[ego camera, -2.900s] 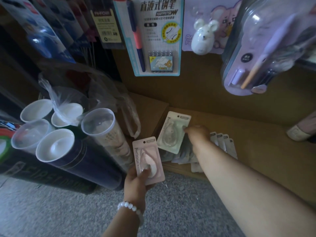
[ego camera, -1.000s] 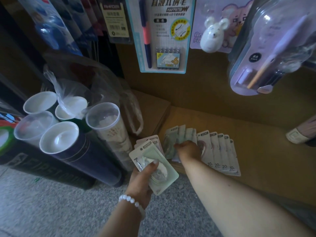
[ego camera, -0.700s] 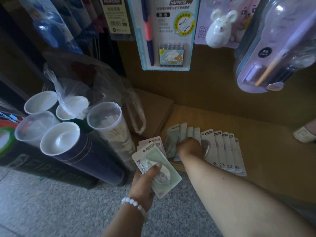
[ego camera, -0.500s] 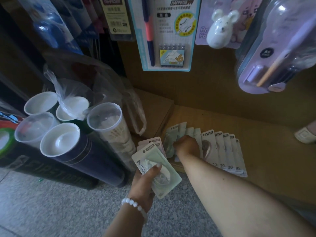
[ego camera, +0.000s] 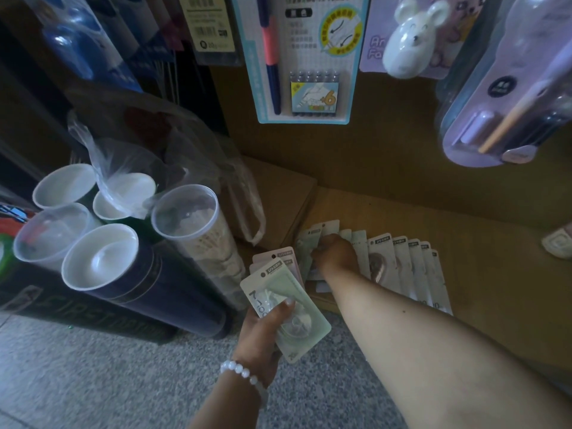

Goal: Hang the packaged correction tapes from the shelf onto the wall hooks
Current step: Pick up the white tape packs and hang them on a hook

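The left hand (ego camera: 263, 332), a white bead bracelet (ego camera: 240, 371) at its wrist, has its grip closed round a small stack of flat carded correction tapes (ego camera: 286, 308); the thumb lies across the pale green top card, whose clear plastic blister bulges over the dispenser, with pinkish cards behind. The right hand (ego camera: 335, 253) reaches to the brown wooden shelf (ego camera: 483, 274), fingers curled onto the left end of a fanned row of carded tapes (ego camera: 402, 267) lying flat and overlapping; whether it pinches one I cannot tell. Left of the shelf stand cylindrical tubes (ego camera: 130, 274) with round white and clear lids, near a crinkled clear plastic bag (ego camera: 133, 168). A pen blister card (ego camera: 303, 57) hangs on the far wall.
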Tool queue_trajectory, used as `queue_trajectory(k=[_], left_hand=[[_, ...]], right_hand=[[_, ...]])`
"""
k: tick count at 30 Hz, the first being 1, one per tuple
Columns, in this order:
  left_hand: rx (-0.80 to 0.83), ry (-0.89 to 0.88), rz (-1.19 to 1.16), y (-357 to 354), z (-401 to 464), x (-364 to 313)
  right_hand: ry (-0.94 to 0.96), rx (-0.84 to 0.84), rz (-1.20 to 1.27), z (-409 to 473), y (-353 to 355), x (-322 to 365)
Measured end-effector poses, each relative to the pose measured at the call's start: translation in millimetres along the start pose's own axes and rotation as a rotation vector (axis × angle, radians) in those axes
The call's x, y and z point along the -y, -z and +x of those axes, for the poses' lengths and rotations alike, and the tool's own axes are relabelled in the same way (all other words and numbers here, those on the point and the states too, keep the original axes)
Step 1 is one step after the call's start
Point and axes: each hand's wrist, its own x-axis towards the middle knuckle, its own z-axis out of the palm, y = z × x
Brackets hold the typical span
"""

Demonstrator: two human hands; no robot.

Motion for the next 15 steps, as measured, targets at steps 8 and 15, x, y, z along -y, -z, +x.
queue_trajectory(k=[8, 15], left_hand=[[-0.007, -0.004, 0.013, -0.5, -2.6, 0.1], [0.007, -0.018, 0.003, -2.0, -12.1, -3.9]], right_hand=[[-0.198, 0.045, 0.044, 2.6, 3.3, 0.7], [-0.261, 0.145, 0.058, -5.6, 7.7, -1.1]])
